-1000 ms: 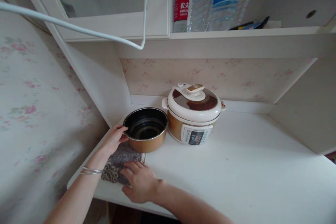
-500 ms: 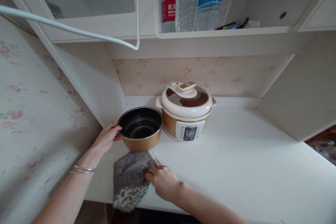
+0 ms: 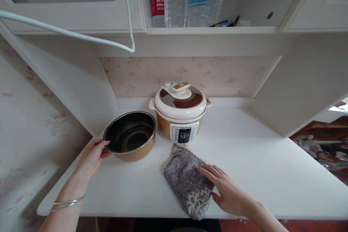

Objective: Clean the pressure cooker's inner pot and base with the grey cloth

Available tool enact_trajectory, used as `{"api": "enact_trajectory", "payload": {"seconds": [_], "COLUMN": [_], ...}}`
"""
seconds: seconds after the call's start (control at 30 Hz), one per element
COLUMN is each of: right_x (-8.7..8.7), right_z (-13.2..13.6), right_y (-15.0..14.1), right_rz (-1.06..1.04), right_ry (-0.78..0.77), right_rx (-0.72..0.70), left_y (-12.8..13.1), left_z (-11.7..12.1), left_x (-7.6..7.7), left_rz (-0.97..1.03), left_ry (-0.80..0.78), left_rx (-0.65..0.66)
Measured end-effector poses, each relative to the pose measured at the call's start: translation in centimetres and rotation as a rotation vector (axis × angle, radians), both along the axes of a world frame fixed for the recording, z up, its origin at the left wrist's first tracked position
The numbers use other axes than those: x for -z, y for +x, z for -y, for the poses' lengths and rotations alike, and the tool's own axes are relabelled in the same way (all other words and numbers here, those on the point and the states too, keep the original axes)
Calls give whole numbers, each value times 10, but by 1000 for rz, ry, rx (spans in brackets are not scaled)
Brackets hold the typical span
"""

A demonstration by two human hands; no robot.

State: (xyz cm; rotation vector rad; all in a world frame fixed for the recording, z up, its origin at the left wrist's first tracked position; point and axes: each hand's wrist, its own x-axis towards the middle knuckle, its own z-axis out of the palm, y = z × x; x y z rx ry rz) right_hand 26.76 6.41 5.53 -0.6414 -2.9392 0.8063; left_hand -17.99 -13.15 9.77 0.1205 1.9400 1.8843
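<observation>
My left hand [image 3: 94, 154] pinches the left rim of a round inner pot [image 3: 140, 150], black inside and gold outside. Its thumb lies over the rim and its fingers are outside; the pot tips slightly toward me. A grey patterned cloth [image 3: 187, 177] is at the counter's front, right of the pot. My right hand [image 3: 224, 188] has the cloth's right side between its long, nearly straight fingers and its thumb. Behind them stands a white and gold electric pressure cooker [image 3: 179, 116], its lid on and its front panel facing me.
The white counter [image 3: 244, 159] runs between side panels. Above it, a cabinet shelf [image 3: 244, 30] holds several plastic bottles [image 3: 199, 3]. A white cable [image 3: 81, 35] hangs at upper left. Cluttered items [image 3: 326, 148] show beyond the right panel.
The cloth has moved right, away from in front of the pot, with my right hand. The pot has shifted left, apart from the cooker's front, and tips more. The view has turned right.
</observation>
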Motion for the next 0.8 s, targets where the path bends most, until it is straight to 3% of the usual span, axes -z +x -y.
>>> {"api": "enact_trajectory", "payload": {"seconds": [0.1,0.23,0.37,0.5,0.63,0.8], "right_x": [0,16,28,27,26,32], "right_z": [11,16,12,10,17,24], "right_y": [-8,-26,-29,-23,-17,-8], "right_rz": [38,56,41,73,81,-84], "right_ry": [14,19,18,-15,-34,-110], "right_rx": [-142,-234,-236,-275,-223,12], "left_y": [9,26,40,49,53,58], "left_z": [2,3,9,16,21,21], "left_x": [8,13,12,13,17,23], "left_rz": [40,26,-55,-148,-176,-185], "left_ry": [46,63,-50,-164,-198,-184], "left_rx": [-30,-55,-14,25,13,-5]}}
